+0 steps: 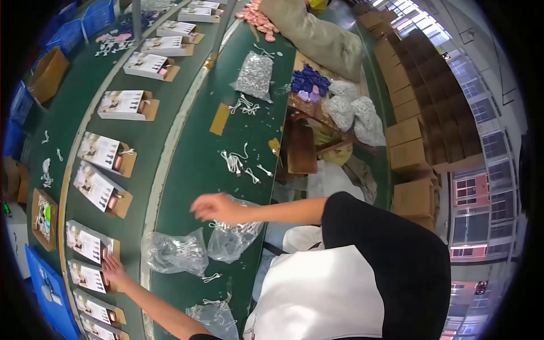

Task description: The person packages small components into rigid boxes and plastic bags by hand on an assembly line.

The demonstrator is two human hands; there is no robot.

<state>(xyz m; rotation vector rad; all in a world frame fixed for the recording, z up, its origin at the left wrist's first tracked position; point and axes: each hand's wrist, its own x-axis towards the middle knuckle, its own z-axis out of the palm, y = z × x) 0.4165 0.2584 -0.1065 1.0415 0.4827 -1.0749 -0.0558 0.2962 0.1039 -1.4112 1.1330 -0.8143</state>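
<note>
- I've got the left hand (116, 275) over at the open ends of two neighbouring boxes, the upper white box (84, 242) and the lower white box (86, 276). Fingers are stretched out and slightly spread, but I can't tell which box takes the touch.
- My right hand (218, 208) is out over the green table (192, 187), fingers loosely bent and pointing left. Can't tell from my feed if they're pinching anything.
- Right below that hand there's a clear bag of white cables (235, 243), partly covered by the hand and wrist.
- Just left of it I see another cable bag (175, 252), near the pale rail (154, 209) that separates table and box lane.
- Both boxes sit in a long row, printed faces up, brown flaps sticking out on the right.
- Farther up the table I've got loose cables (232, 162), a flat brown piece of card (219, 119) and a stuffed clear bag (255, 76).
- Off to the right, brown cartons (412, 198) are stacked up.
</note>
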